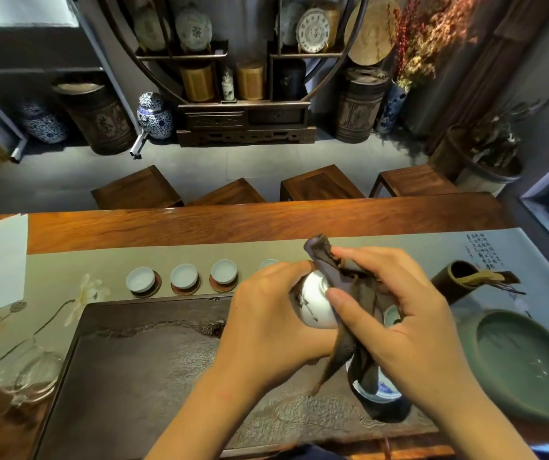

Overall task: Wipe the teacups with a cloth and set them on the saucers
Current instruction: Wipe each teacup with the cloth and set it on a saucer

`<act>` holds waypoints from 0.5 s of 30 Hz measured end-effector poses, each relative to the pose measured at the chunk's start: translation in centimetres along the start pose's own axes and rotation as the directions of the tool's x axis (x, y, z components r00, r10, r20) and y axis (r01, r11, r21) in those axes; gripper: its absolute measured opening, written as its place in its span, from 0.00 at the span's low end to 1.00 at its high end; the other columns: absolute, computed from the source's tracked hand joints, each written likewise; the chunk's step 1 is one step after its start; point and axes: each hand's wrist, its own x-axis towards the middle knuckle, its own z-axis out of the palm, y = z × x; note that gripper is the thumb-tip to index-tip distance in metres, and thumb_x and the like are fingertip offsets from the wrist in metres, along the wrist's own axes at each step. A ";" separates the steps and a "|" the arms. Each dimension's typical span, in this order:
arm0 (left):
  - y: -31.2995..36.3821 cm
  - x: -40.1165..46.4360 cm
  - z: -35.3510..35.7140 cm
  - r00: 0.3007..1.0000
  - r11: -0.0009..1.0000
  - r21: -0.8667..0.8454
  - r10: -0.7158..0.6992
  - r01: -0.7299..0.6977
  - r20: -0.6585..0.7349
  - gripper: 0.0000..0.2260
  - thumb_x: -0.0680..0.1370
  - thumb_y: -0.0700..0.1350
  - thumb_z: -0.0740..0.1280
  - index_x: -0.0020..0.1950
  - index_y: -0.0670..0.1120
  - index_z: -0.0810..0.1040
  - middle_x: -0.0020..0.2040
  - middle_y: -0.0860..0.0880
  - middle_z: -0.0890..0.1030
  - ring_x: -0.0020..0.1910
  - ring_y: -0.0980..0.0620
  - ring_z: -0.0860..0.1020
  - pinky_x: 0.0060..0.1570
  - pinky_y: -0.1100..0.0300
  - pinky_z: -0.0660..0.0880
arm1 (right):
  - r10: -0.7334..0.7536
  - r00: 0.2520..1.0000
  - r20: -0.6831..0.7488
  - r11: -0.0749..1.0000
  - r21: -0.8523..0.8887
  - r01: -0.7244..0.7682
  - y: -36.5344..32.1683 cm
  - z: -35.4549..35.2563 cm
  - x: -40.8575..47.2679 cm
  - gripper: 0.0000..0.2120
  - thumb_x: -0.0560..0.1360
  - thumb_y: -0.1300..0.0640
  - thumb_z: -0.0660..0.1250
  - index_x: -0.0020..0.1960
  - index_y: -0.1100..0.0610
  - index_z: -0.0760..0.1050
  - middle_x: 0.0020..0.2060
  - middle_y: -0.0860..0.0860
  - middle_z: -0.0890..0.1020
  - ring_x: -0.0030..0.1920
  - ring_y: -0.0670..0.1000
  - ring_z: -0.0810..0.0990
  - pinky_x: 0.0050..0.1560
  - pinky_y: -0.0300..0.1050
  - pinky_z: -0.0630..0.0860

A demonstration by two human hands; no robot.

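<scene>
Above a dark carved stone tea tray (140,353), the left hand (266,323) curls its fingers around a round, glossy white porcelain teacup (313,303). The right hand (399,327) pinches a limp dark brown cloth (349,287) against it. Three pale celadon cups (184,275) sit on round reddish saucers (185,289) beyond the tray.

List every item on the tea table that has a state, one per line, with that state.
left hand: grips the teacup
right hand: pinches the cloth against the cup
teacup: held above the tray, tilted sideways
cloth: crumpled, draped over the cup
three cups: upright on saucers
fourth cup: mostly hidden
green basin: holds water
</scene>
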 end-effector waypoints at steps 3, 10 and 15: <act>0.0 -0.1 0.1 1.000 1.000 0.002 0.016 -0.016 0.009 0.14 0.65 0.54 0.73 0.48 0.52 0.81 0.39 0.53 0.82 0.40 0.53 0.79 0.38 0.53 0.75 | -0.024 1.000 0.018 0.999 -0.024 0.025 0.2 -0.5 -0.2 0.14 0.72 0.54 0.73 0.58 0.51 0.80 0.52 0.46 0.80 0.56 0.44 0.78 0.55 0.33 0.73; 0.0 -0.3 0.6 0.998 1.000 0.018 0.002 -0.003 0.061 0.18 0.60 0.53 0.76 0.48 0.58 0.79 0.38 0.60 0.78 0.39 0.63 0.76 0.37 0.70 0.70 | -0.155 0.978 0.143 0.980 -0.100 0.170 0.4 -2.5 0.1 0.12 0.70 0.66 0.68 0.52 0.58 0.82 0.49 0.52 0.79 0.55 0.44 0.78 0.56 0.35 0.73; -0.1 -0.7 1.1 0.998 0.999 0.020 -0.026 0.025 0.065 0.16 0.58 0.55 0.72 0.45 0.55 0.80 0.34 0.56 0.76 0.34 0.59 0.73 0.33 0.66 0.70 | -0.169 0.961 0.221 0.966 -0.159 0.206 0.1 -2.8 -0.3 0.12 0.70 0.66 0.67 0.52 0.58 0.80 0.49 0.51 0.78 0.55 0.45 0.77 0.56 0.37 0.72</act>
